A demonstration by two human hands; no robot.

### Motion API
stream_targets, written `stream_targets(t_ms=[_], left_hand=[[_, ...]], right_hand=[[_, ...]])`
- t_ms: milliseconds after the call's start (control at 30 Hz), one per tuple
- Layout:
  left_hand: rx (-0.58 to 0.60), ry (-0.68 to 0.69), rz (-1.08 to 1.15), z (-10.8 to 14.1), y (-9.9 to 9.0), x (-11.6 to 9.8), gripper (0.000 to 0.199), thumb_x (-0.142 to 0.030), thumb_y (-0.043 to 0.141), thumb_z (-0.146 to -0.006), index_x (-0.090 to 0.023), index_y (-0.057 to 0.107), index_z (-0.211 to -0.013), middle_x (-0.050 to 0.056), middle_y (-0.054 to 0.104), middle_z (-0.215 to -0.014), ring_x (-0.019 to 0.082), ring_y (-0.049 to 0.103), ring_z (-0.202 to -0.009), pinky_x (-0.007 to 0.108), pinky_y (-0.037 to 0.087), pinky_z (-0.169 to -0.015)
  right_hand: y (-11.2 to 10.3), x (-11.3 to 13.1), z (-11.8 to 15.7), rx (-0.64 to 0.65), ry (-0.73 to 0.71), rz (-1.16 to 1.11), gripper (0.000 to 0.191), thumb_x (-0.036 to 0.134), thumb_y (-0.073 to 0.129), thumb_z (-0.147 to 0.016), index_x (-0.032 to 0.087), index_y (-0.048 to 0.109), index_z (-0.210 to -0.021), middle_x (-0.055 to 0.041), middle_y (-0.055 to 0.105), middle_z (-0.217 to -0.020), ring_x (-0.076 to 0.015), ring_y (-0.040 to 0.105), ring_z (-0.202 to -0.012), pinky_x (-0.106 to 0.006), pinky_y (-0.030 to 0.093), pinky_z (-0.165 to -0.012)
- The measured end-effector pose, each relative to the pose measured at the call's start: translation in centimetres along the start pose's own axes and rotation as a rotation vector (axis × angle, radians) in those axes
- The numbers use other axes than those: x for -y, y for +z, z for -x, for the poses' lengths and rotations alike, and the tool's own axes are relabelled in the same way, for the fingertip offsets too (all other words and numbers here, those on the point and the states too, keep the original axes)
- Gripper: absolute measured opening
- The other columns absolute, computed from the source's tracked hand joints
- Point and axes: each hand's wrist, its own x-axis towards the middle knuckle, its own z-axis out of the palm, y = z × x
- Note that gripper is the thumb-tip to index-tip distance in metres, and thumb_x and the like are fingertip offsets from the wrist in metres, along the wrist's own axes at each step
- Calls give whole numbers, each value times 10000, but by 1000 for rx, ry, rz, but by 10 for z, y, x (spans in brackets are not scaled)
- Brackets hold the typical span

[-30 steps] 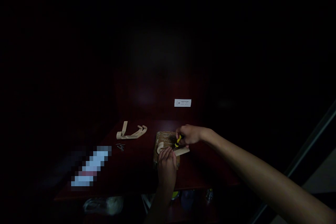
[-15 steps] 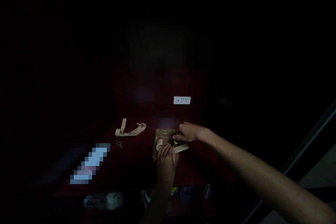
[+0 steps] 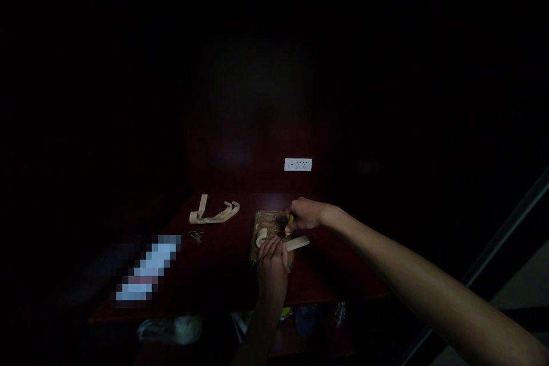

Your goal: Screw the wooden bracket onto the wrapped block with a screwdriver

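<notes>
My left hand [image 3: 272, 257] presses a pale wooden piece [image 3: 297, 243] down on a worn brown board [image 3: 270, 221]. Its fingers lie together over the wood, and a curved end [image 3: 261, 236] shows to their left. My right hand [image 3: 302, 214] is closed around a yellow and black tool [image 3: 289, 233], whose tip points down at the wood near my left fingertips. What the tip touches is too small to tell. Further left on the dark red table [image 3: 223, 274] lies a pale wooden assembly with curved prongs [image 3: 218, 217].
Several small metal screws or nails [image 3: 196, 236] lie left of the board. A pixelated bright patch [image 3: 150, 269] is at the table's left. On the wall behind is a white socket panel [image 3: 298, 164]. A clear plastic bag [image 3: 171, 330] sits below the table edge.
My right hand has turned slightly around the tool, and more of the tool's yellow part shows. My left hand keeps its place on the wood. The whole view has shifted very slightly.
</notes>
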Motion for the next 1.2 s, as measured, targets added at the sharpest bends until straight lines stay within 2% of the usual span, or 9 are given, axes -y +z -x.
stream_targets(t_ms=[267,367,467,600,733,933,1033,1133,1200], left_hand=[[15,-17,-7,-1,-2,-2,253,-130,454,-881,-122,677,-1000,111,706,-1034,220,636,-1011,423,453,-967],[20,-13,-6,0,-2,0,254,-127,450,-878,-128,683,-978,111,709,-1018,225,639,-1001,426,463,-951],[-23,9,-1,1,1,3,261,-117,440,-877,-137,685,-966,108,710,-1014,224,645,-987,433,467,-942],[-53,32,4,2,5,6,257,-118,446,-874,-147,683,-968,106,713,-1007,226,651,-977,440,473,-931],[-29,9,9,2,4,4,252,-125,445,-880,-139,676,-981,109,706,-1031,222,641,-1008,428,465,-950],[-15,2,0,2,2,2,251,-124,451,-880,-121,671,-1002,114,703,-1041,219,635,-1019,423,453,-969],[-17,4,6,2,2,2,247,-132,450,-882,-132,676,-984,111,706,-1030,221,640,-1007,431,456,-963],[-17,5,7,2,2,3,248,-128,449,-880,-133,678,-974,111,710,-1017,221,645,-995,434,460,-956],[-18,8,-4,1,2,2,247,-121,451,-877,-122,678,-975,114,711,-1014,221,646,-991,431,462,-955]], right_hand=[[5,1,3,53,103,37,467,545,514,-815,128,703,-910,-114,691,-836,-205,634,-731,-256,411,-577],[4,0,4,64,104,-44,445,472,648,-719,158,658,-1034,-77,686,-925,-189,624,-777,-232,417,-595],[2,-1,5,59,63,-63,408,370,662,-722,173,635,-1078,-56,682,-941,-172,617,-785,-219,417,-611],[-1,1,4,30,34,-4,329,359,650,-754,177,675,-1027,-62,695,-920,-183,627,-829,-222,417,-667],[-4,8,6,37,55,30,329,390,606,-794,163,694,-1014,-86,704,-898,-185,638,-789,-227,408,-615],[-5,12,9,108,143,48,484,506,451,-872,100,713,-904,-127,694,-814,-181,625,-673,-252,374,-523],[-3,10,8,122,146,-7,471,518,581,-783,118,680,-1012,-104,692,-915,-182,627,-746,-238,397,-563],[-1,7,7,110,118,-33,500,388,695,-702,151,611,-1134,-74,679,-999,-172,619,-806,-216,403,-598],[0,5,5,64,68,-2,425,334,679,-727,161,617,-1110,-68,681,-980,-169,616,-816,-213,401,-621]])
